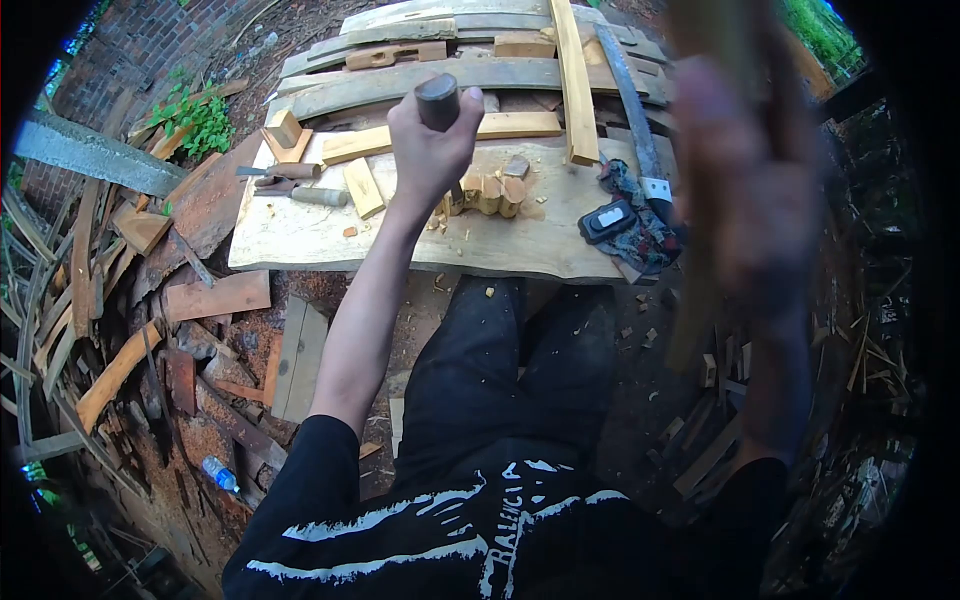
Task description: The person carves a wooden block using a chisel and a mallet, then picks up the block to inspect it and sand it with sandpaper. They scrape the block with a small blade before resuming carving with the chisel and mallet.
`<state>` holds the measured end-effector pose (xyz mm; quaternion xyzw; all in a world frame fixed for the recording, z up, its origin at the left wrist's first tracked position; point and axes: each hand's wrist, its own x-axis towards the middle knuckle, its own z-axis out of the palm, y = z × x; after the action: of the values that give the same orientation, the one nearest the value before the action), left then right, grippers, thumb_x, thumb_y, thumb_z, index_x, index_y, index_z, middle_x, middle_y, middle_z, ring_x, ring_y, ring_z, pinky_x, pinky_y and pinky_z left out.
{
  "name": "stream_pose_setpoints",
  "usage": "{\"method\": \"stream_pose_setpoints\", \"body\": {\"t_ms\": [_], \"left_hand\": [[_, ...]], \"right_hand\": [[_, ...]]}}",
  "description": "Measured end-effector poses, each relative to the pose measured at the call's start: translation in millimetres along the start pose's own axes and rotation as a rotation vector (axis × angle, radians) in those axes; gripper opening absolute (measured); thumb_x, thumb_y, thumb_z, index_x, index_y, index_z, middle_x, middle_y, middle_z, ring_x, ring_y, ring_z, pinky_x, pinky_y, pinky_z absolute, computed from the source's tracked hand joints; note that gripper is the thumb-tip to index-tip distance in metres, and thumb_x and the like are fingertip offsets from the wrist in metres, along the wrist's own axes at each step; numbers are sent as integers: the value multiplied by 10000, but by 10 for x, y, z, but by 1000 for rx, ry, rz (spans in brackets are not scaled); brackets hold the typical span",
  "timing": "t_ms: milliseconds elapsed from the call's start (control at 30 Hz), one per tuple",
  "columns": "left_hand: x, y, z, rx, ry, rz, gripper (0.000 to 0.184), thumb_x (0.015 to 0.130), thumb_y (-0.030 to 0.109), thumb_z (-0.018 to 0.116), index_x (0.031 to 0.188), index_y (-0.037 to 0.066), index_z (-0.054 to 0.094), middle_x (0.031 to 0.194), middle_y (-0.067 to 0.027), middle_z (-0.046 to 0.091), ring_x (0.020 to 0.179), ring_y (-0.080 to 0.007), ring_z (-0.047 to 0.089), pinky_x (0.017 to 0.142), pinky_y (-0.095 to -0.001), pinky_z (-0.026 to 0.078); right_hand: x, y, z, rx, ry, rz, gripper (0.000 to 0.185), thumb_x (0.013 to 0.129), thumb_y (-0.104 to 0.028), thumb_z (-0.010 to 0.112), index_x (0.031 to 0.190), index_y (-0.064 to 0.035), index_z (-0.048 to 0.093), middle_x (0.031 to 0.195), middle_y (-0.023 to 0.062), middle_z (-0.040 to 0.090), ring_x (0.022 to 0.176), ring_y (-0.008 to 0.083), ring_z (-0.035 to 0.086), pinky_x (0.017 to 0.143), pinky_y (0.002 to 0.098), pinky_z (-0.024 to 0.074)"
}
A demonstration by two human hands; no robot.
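My left hand (432, 150) is closed round the upright handle of a chisel (437, 100), whose dark butt end points up at me. Its lower end comes down at the left end of a small carved wood block (488, 194) with rounded lobes, though my wrist partly hides the contact. Raised close to the camera on the right, my right hand (745, 190) is smeared by motion. It grips a long brownish piece of wood (735, 40), also blurred, so its exact shape is unclear. Small chips lie around the carved block.
On the wooden bench (300, 235) lie more chisels (318, 196), a small yellow block (364, 188), a handsaw (630, 105), a long batten (574, 80), and a dark device (607, 221) on a patterned cloth (648, 240). Scrap wood (218, 296) litters the ground.
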<state>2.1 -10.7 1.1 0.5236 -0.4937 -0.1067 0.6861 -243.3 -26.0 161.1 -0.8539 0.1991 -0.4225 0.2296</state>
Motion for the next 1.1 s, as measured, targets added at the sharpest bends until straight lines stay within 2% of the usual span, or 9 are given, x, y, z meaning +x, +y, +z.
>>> {"method": "stream_pose_setpoints", "body": {"t_ms": [33,100,433,600,733,867,933,1033,1100], "left_hand": [[-25,11,26,5,0,0,307,940,170,738,722,10,594,619,3,607,577,-87,573,555,-282,461],[-57,70,105,35,27,175,267,936,165,739,770,-10,624,660,-18,645,612,-96,597,587,-292,487],[-14,-120,65,76,-5,10,237,954,150,722,796,8,618,621,-20,607,562,-82,560,547,-277,455],[-24,-46,142,-87,47,13,247,939,161,726,796,2,603,648,-56,620,595,-84,552,576,-291,466],[-31,-107,82,119,1,15,258,934,171,730,791,2,598,640,-50,616,583,-103,555,583,-295,473],[-19,-107,97,99,10,-12,236,929,165,733,808,-1,616,644,-56,623,587,-110,568,590,-292,476],[-13,-73,163,106,101,370,217,924,162,737,829,-5,639,652,-71,640,591,-114,587,590,-294,481],[14,-79,124,123,54,121,225,914,168,752,842,-17,646,655,-71,657,593,-111,602,584,-298,485],[-47,-110,120,126,22,-20,230,909,171,760,849,-23,650,657,-71,665,594,-109,610,580,-300,488]], "right_hand": [[-17,61,119,-39,-95,-188,681,1001,-275,649,1609,-104,393,1208,193,700,935,204,679,832,377,547],[-76,-5,242,-106,-659,311,675,985,-294,668,1607,-201,421,1052,181,727,822,191,655,786,375,532],[197,-64,-12,313,-54,183,630,976,-273,677,1574,-234,481,1094,172,737,937,196,683,912,337,521],[36,14,52,-107,-597,318,492,970,-328,685,1407,-107,636,999,189,754,936,250,749,858,372,570],[166,52,-31,-26,-140,13,642,969,-288,674,1576,-229,474,1026,147,734,759,200,679,756,325,542],[-190,255,282,-119,-404,40,596,976,-277,676,1528,-125,513,1057,130,735,747,163,668,741,340,557],[-183,124,252,-140,-462,45,587,978,-274,676,1516,-99,523,1065,126,735,744,154,665,738,344,561],[107,-151,-10,-90,-653,314,604,978,-279,676,1525,-89,504,1075,116,742,816,197,696,818,351,565],[193,-158,-77,20,-126,91,679,973,-282,673,1600,-217,422,984,148,745,736,228,696,803,368,570]]}}
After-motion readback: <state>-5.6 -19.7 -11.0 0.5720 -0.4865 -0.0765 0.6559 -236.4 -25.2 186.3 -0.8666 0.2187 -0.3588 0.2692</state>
